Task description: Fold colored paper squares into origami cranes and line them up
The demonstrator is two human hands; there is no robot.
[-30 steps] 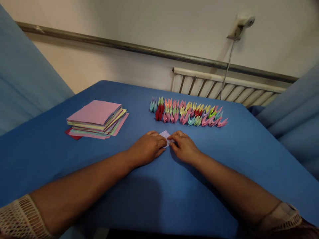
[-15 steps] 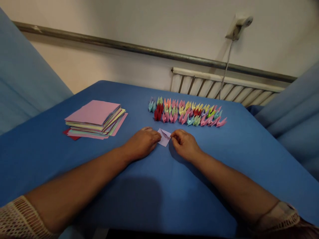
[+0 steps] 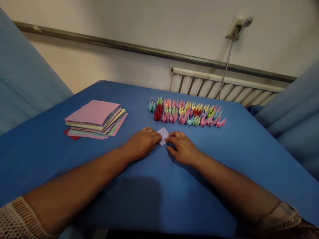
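Note:
A small lilac folded paper [image 3: 163,135] lies on the blue tabletop [image 3: 159,196] between my hands. My left hand [image 3: 141,143] rests on the table with its curled fingertips pressing the paper's left edge. From the other side, my right hand [image 3: 183,147] holds its fingers down on the paper's right edge. Most of the paper shows as a small pointed shape between the two sets of fingertips.
A stack of coloured paper sheets [image 3: 96,119], pink on top, sits at the left. Several small folded paper pieces [image 3: 185,114] in many colours stand in rows behind my hands. A radiator [image 3: 224,88], a wall rail and blue curtains edge the table.
The paper was unfolded to a flat square half a second ago; now it is folded into a narrower pointed shape. My right hand has moved left onto it.

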